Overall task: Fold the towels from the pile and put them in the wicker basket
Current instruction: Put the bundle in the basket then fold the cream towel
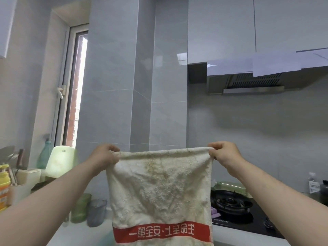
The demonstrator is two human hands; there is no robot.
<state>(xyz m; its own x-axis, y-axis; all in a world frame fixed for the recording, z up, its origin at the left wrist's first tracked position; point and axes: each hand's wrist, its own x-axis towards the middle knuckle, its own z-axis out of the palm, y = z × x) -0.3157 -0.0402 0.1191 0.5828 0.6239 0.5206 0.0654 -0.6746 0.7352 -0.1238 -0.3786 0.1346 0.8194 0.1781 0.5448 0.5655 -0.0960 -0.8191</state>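
Towel (159,189) hangs stretched flat betw. both hands, up in the air just left of the gas hob (230,205). L hand (104,155) pinches its top-left corner, fingers curled round the hem. R hand (223,153) grips the top-right corner likewise, above the hob's left side. Towel's btm edge is cut off by the frame. It hides the hob's left rim & part of the worktop (85,233). White characters on its red band: can't read.

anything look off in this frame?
The white towel, pinched at its top corners by the left hand and right hand, shows yellowish-brown staining down its middle. Characters on its red band read mirrored.
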